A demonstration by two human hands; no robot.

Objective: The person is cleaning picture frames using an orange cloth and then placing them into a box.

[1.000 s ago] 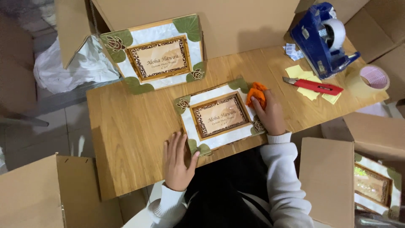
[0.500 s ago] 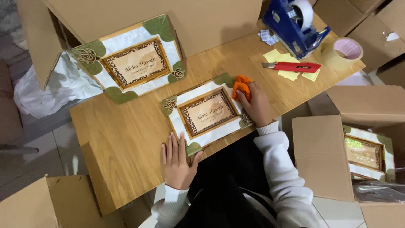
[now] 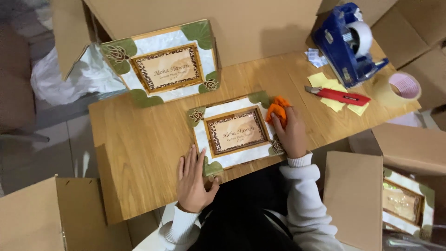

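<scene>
Compared with the earlier frame, the right hand [image 3: 291,132] sits slightly lower along the right side of the flat picture frame [image 3: 234,135], fingers clamped on the orange cloth [image 3: 277,110]. Left hand [image 3: 193,179] lies flat, fingers together, pinning the frame's lower-left corner at the table's [image 3: 139,148] front edge. Wiping appears under way; a second frame [image 3: 162,65] leans at the back edge, apparently not yet being wiped
</scene>
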